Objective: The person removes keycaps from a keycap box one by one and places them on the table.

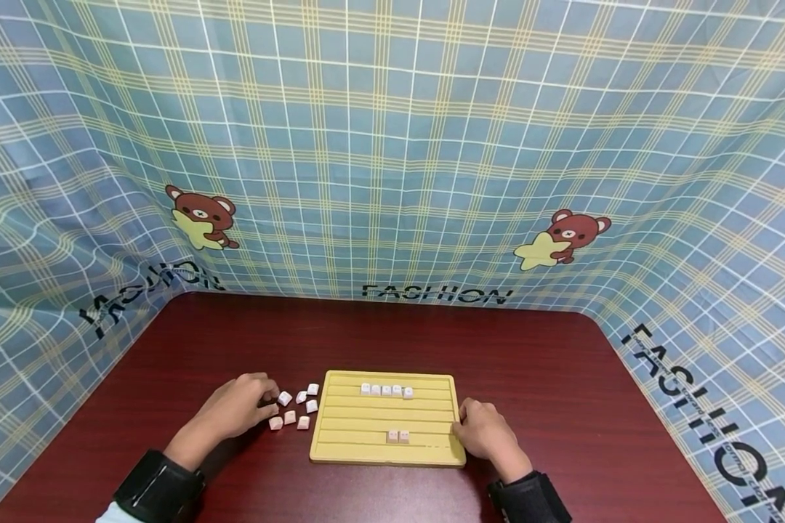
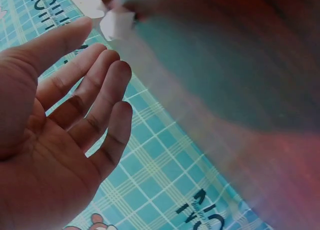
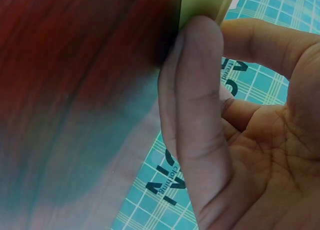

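Note:
A yellow grooved tray (image 1: 379, 414) lies on the table. Several white keycaps (image 1: 387, 390) stand in a row along one of its upper grooves, and two pinkish keycaps (image 1: 397, 436) sit side by side lower down. To the tray's left is a loose group of pale keycaps (image 1: 291, 417). My left hand (image 1: 245, 402) is beside that group, its fingers loosely bent and apart; in the left wrist view a white keycap (image 2: 116, 24) appears just past the fingertips. With thumb and fingers, my right hand (image 3: 240, 125) pinches the tray's right edge (image 3: 202, 4).
The dark red table (image 1: 379, 334) has rounded far corners. Blue checked cloth (image 1: 379, 181) with printed bears and lettering rises behind it and along both sides. Each wrist wears a black band (image 1: 159, 485).

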The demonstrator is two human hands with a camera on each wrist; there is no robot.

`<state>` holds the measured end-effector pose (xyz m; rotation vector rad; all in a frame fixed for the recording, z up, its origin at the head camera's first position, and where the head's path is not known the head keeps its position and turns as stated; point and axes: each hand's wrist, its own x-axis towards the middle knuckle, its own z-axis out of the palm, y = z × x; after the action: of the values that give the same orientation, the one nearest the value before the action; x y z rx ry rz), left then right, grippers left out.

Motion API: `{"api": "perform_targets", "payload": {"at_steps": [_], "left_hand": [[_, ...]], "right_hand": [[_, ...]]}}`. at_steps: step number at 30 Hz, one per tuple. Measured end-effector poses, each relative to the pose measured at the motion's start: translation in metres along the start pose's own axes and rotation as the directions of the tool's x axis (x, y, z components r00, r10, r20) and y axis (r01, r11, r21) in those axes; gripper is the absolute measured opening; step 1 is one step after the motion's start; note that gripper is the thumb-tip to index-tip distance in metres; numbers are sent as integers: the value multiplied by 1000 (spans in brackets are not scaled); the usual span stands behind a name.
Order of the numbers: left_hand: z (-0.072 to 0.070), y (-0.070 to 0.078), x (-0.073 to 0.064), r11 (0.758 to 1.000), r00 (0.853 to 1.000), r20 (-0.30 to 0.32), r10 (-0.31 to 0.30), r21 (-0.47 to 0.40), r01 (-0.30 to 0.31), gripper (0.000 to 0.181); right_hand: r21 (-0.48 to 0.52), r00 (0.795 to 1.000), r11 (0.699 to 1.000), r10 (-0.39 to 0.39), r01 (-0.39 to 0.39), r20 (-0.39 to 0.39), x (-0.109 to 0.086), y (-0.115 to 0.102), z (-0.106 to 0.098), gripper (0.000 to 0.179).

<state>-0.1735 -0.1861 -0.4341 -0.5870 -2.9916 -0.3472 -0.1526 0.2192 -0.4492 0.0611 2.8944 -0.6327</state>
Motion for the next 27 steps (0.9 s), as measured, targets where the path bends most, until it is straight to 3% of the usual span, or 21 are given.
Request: {"api": "perform_targets", "payload": {"at_steps": [4, 9, 13, 19, 27], "left_hand": [[-4, 9, 6, 1000, 1000, -16, 16, 14, -16, 11], [-6, 25, 15, 1000, 1000, 10, 28, 12, -28, 12], [-6, 38, 23, 995, 995, 11, 96, 12, -96, 13], [-3, 60, 34, 977, 977, -9, 215, -1, -215, 18], [12, 96, 46, 936, 936, -17, 351, 19, -351, 20]], "right_hand": [[3, 1000, 1000, -9, 9, -9, 0, 0, 0, 15], [14, 1000, 1000, -2, 2, 13, 0, 1, 0, 16], [12, 1000, 1000, -4, 4, 11, 1, 2, 1, 15], [12, 1000, 1000, -22, 22, -6, 2, 3, 2, 14], [6, 1000, 1000, 3, -3, 22, 1, 3, 0, 15]]}}
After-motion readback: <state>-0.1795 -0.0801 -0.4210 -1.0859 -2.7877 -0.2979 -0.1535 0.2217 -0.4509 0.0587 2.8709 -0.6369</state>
